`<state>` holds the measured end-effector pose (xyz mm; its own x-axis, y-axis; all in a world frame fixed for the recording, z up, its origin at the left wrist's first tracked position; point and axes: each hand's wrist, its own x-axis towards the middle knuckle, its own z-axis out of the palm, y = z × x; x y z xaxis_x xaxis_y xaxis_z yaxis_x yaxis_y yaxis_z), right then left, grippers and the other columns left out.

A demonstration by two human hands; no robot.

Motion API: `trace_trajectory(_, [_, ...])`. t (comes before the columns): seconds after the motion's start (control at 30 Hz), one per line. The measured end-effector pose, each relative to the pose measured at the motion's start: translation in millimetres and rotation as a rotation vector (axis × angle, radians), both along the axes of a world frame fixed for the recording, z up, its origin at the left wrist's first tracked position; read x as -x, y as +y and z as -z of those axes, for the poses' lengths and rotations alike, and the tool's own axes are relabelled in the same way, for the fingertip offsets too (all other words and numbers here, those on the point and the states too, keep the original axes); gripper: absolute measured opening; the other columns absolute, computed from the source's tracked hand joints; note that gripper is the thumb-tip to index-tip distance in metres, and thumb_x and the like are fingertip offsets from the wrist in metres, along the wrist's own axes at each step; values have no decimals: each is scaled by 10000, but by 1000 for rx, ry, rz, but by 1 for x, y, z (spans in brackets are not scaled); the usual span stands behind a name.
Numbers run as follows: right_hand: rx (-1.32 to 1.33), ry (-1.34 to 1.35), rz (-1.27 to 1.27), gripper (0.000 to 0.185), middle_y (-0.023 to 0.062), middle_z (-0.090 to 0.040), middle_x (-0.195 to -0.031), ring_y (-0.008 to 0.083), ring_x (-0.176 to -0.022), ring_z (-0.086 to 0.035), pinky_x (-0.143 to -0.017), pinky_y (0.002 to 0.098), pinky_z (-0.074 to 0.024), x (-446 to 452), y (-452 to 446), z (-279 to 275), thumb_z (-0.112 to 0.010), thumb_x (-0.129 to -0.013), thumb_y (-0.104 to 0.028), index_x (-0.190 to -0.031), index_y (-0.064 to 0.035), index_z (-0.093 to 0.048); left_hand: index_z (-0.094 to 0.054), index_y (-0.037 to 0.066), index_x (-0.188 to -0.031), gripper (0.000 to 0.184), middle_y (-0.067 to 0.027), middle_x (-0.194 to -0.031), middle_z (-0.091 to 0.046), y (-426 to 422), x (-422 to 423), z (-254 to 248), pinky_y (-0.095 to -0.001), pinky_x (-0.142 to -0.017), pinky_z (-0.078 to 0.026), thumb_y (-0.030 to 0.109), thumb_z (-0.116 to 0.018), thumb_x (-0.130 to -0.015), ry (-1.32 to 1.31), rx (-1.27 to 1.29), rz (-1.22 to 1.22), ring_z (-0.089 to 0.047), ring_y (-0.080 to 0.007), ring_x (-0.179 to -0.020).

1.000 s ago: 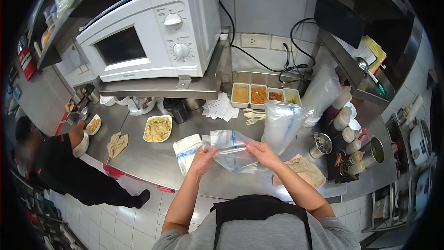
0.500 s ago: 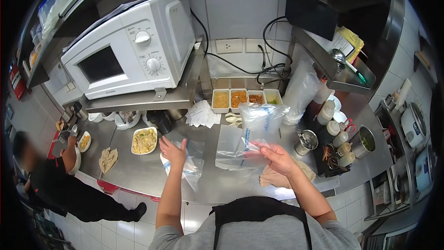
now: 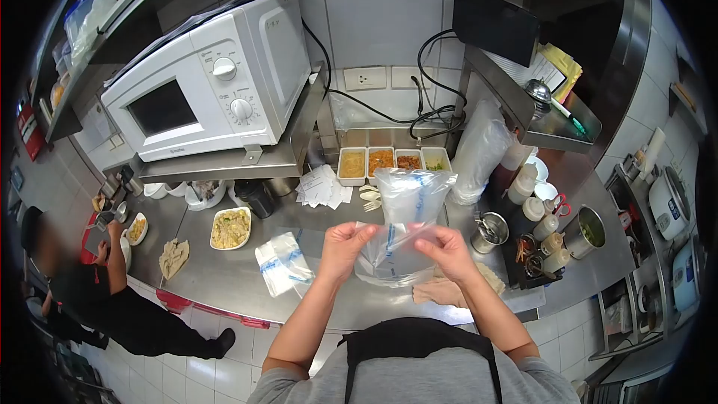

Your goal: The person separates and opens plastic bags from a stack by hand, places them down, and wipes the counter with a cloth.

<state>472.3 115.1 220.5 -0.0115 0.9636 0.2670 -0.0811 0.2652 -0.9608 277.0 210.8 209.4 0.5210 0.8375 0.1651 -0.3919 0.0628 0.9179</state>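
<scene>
A clear plastic bag (image 3: 392,263) with blue print stretches between my two hands above the steel counter. My left hand (image 3: 345,248) pinches its left side between thumb and fingers. On the opposite side, my right hand (image 3: 451,253) grips the bag the same way. Behind it stands another clear bag (image 3: 413,191) with blue print, its top flared wide. White folded plastic bags (image 3: 284,263) lie on the counter to the left of my left hand. A beige cloth (image 3: 440,292) rests partly under my right forearm.
A food-filled white bowl (image 3: 232,228) stands at left, below a shelf with a microwave (image 3: 217,78). Small topping tubs (image 3: 381,164) line the back. Squeeze bottles (image 3: 532,209) and a metal pot (image 3: 585,229) stand right. A co-worker (image 3: 93,284) stands far left.
My left hand has moved right, from over the folded bags to the clear bag. The bag is now lifted and held between both hands. The view has shifted slightly.
</scene>
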Motion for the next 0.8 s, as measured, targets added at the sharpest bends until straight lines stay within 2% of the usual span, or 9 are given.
trace_trajectory(0.07, [27,-124,67,266,48,-633,-969,102,-878,-572,-798,237,-440,-12,5,13,-559,-875,-133,-1111,-9,-576,-638,8,-800,181,-115,-912,-661,-7,-4,5,-295,-813,-463,184,-630,-835,-60,-44,12,-610,-146,-852])
trace_trajectory(0.17, [41,15,100,218,25,-639,-888,97,-797,-584,-736,232,-457,-16,6,25,-554,-875,-130,-1042,1,-605,-584,30,-739,209,-112,-878,-641,-21,-16,8,-332,-827,-462,209,-630,-833,-213,-130,39,-611,-191,-877])
trace_trajectory(0.27, [144,457,20,207,35,-631,-885,107,-817,-586,-751,243,-460,-12,4,28,-551,-874,-123,-1023,10,-603,-545,59,-723,243,-97,-851,-613,-31,-24,11,-381,-830,-463,262,-644,-813,-329,-118,83,-601,-228,-891])
trace_trajectory(0.37, [270,698,-76,201,46,-625,-884,113,-825,-585,-756,252,-463,-7,-10,-11,-547,-875,-128,-1002,20,-600,-541,54,-713,248,-95,-849,-614,-21,-24,19,-381,-814,-467,256,-636,-821,-279,-45,-51,-604,-224,-869])
trace_trajectory(0.47, [157,393,-95,189,62,-621,-907,97,-833,-570,-741,234,-446,-13,-11,-12,-561,-872,-153,-944,11,-621,-540,54,-704,248,-95,-855,-613,-18,-24,19,-370,-793,-474,248,-633,-825,-222,-73,-83,-606,-221,-852])
trace_trajectory(0.57, [6,155,39,204,52,-617,-841,86,-767,-560,-704,213,-427,-23,2,18,-576,-869,-187,-891,5,-641,-532,54,-700,244,-82,-792,-596,-24,-28,13,-356,-767,-484,236,-618,-839,-231,-104,-59,-609,-218,-832])
trace_trajectory(0.67, [161,187,158,236,22,-591,-741,74,-671,-532,-641,203,-410,-18,2,22,-577,-874,-216,-779,-10,-641,-530,55,-776,251,-63,-733,-560,-30,-32,15,-351,-754,-485,283,-555,-879,-282,-151,109,-600,-202,-796])
trace_trajectory(0.77, [26,3,275,280,4,-584,-708,86,-577,-506,-577,226,-413,-9,8,33,-521,-909,-237,-735,-34,-605,-515,63,-864,276,-46,-714,-523,-35,-34,29,-325,-740,-476,332,-477,-916,-304,76,335,-578,-166,-750])
trace_trajectory(0.8, [60,188,264,270,4,-585,-708,85,-577,-513,-571,225,-421,-8,9,30,-512,-912,-239,-754,-39,-601,-490,70,-894,296,-29,-749,-513,-38,-31,22,-295,-672,-473,359,-434,-932,-146,59,452,-538,-114,-673])
